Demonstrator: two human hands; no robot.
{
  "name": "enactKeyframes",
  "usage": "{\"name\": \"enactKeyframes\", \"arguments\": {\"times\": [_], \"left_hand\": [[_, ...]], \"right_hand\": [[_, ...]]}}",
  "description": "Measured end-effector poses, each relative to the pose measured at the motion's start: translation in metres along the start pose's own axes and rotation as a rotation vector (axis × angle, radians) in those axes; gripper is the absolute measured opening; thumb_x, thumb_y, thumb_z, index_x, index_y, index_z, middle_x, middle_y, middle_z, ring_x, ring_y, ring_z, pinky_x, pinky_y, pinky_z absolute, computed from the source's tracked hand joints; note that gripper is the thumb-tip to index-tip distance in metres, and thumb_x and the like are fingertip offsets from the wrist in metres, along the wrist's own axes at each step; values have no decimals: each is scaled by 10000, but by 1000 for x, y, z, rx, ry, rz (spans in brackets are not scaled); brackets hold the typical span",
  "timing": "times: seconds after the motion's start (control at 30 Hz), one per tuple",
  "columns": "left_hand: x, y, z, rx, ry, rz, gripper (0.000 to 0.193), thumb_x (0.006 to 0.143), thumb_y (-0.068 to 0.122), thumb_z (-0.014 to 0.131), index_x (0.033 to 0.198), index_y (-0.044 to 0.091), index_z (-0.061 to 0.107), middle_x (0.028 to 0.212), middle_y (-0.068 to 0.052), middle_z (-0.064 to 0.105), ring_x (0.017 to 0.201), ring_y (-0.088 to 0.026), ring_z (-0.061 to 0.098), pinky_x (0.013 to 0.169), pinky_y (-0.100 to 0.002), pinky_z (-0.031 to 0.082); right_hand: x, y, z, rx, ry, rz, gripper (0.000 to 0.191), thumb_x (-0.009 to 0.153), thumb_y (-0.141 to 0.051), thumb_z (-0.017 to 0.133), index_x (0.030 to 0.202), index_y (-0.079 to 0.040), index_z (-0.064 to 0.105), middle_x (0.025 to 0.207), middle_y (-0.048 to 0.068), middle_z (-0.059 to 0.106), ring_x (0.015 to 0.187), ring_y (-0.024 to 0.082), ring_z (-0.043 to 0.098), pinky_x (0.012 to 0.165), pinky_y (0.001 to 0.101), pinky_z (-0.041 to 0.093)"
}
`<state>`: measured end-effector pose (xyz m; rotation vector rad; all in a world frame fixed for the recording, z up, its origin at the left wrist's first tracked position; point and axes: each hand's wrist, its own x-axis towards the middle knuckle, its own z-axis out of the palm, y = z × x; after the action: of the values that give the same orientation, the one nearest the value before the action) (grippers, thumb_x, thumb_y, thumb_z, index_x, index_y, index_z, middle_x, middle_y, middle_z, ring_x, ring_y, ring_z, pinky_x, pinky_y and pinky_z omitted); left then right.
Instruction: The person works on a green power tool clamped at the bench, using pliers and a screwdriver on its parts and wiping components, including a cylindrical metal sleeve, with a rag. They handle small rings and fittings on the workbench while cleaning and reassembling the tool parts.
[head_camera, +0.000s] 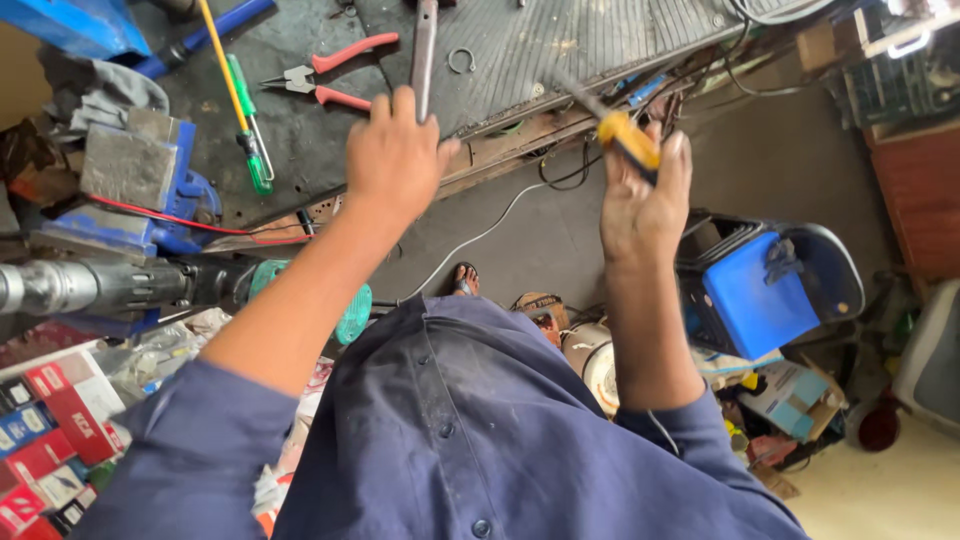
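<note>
**Desk:** What are the hands doing in your shot?

**Operator:** My left hand (395, 155) rests on the edge of the counter (300, 130), fingers curled loosely beside a flat metal bar (423, 55); I cannot tell whether it grips the bar or only touches it. My right hand (645, 195) is closed around the yellow-and-black handle of a screwdriver (625, 140), its dark shaft slanting up and left over a ribbed grey metal panel (590, 40).

**Desk:** And around them?

**Operator:** Red-handled pliers (325, 80) and a green-handled screwdriver (250, 135) lie on the counter left of my left hand, with a blue bench vise (140, 185) further left. A small metal ring (461, 61) sits on the panel.

**Desk:** Any containers?

**Operator:** A dark crate (830, 260) on the floor at right holds a blue box (755, 295) that fills most of it. Red and white cartons (50, 430) are stacked at lower left; their contents are hidden.
</note>
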<state>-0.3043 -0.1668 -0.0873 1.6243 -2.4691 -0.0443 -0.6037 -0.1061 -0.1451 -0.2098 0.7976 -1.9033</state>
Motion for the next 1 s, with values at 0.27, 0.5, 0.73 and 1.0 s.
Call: {"name": "enactKeyframes", "arguments": {"times": [0.27,0.5,0.73,1.0], "left_hand": [[-106,10,-61,-469,221,-36,321,883,150,803,1178,73,703,1102,-74,612,1018,-291,630,839,-422,535],[-229,-6,-82,-478,346,-361,216,907,58,750,1122,77,734,1108,-68,659,995,-286,651,865,-404,531],[-297,-46,-91,-694,554,-833,211,970,28,672,1166,89,724,1176,-81,630,964,-205,650,725,-305,535],[-294,-143,-144,-526,908,-669,347,1050,105,748,1386,78,669,1396,-95,583,1097,-185,552,982,-310,491]], "right_hand": [[89,95,65,-1533,-254,-852,373,1094,-269,659,1415,-113,552,1625,134,398,1546,351,303,1200,624,231],[95,99,57,-1881,-295,-672,439,1024,-240,745,1417,-97,613,1616,173,383,1532,401,254,1167,731,-14],[-11,117,39,-1352,-595,-706,519,985,60,693,1465,-13,509,1537,203,444,1503,377,425,1254,462,412],[-110,150,87,-1060,-870,-393,545,1023,71,607,1498,-24,357,1451,162,508,1265,266,616,1094,393,506]]}}
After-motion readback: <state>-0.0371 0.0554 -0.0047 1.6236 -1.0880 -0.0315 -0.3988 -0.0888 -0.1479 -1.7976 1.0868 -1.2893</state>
